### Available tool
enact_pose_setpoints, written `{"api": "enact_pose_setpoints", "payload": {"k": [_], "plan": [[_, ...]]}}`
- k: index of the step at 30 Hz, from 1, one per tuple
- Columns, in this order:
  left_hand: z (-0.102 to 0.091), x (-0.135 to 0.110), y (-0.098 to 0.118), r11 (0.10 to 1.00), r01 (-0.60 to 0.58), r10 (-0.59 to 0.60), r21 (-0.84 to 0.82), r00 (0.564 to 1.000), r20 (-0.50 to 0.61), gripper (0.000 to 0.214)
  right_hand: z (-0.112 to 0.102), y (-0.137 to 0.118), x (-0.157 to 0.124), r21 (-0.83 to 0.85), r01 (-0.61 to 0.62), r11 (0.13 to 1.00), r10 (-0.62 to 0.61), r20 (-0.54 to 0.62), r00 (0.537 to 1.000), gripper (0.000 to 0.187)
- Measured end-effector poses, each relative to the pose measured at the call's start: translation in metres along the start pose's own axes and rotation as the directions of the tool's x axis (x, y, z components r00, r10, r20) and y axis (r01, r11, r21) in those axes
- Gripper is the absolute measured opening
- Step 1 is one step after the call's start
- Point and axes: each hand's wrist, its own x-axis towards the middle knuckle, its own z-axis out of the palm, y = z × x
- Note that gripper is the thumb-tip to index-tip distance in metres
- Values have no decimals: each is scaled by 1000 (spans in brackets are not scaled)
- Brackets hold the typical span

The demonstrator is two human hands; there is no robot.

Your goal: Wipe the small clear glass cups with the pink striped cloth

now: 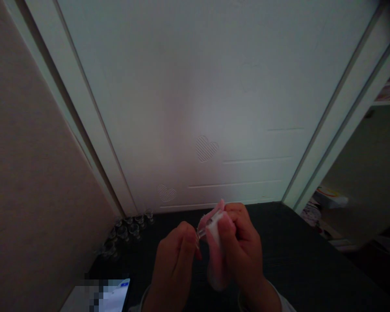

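Note:
Above the dark table (289, 255), my left hand (173, 262) pinches a small clear glass (202, 234) by one end, thumb and fingers closed on it. A pink and white cloth (216, 264) is bunched in my right hand (245, 245), its fingers wrapped round it. The cloth lies around the far end of the glass, hiding much of it, and a loose part hangs down between my hands.
Several small clear glasses (122, 233) stand grouped at the table's back left corner. A lit phone (115, 299) lies at the front left. Behind the table rises a white panel with heart patterns (207, 148). Open shelves (360, 208) are at the right.

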Motion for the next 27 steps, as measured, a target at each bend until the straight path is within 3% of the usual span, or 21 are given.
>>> {"api": "enact_pose_setpoints", "payload": {"k": [9, 21, 27], "plan": [[-2, 0, 1, 989, 89, -87, -117, 996, 28, 63, -1, -3, 2, 7, 9, 1000, -9, 50, 999, 32], [-4, 1, -6, 996, 22, -22, -84, 1000, 8, 65, 1, -2, 2, 70, -46, 996, 43, 52, 998, 34], [-3, 0, -14, 987, -38, 41, -153, 999, 16, 65, 3, -4, 5, 113, -79, 990, 78, 16, 997, 34]]}}
